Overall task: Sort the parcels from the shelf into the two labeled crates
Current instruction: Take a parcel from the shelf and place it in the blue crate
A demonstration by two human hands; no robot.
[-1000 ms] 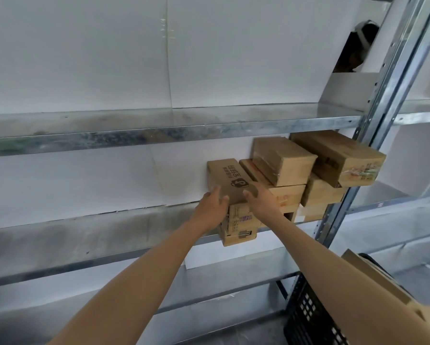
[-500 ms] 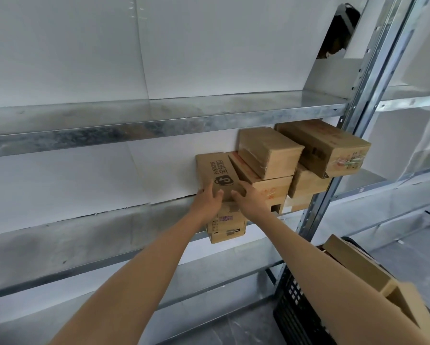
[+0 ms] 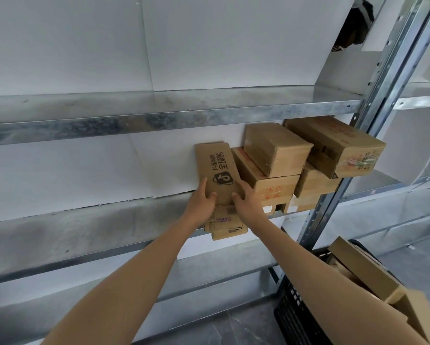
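A flat cardboard parcel with a black bag logo [image 3: 216,168] lies on top of a labelled parcel [image 3: 225,221] at the left end of a stack on the middle metal shelf [image 3: 84,225]. My left hand [image 3: 202,201] grips its near left edge. My right hand [image 3: 247,201] grips its near right edge. To the right, a small parcel [image 3: 276,150] sits on a parcel with red marks [image 3: 266,183], and a long taped parcel [image 3: 335,145] rests on another parcel [image 3: 313,183]. A black crate [image 3: 296,312] holding parcels stands at the lower right.
An upper metal shelf [image 3: 159,113] runs just above the stack. A steel upright [image 3: 345,175] stands right of the parcels. White backing panels close the rear. A lower shelf [image 3: 209,275] lies beneath. Cardboard boxes [image 3: 365,272] poke out of the crate.
Both hands have closed further round the near end of the logo parcel. The camera has shifted a little nearer to the stack; the other parcels have not moved.
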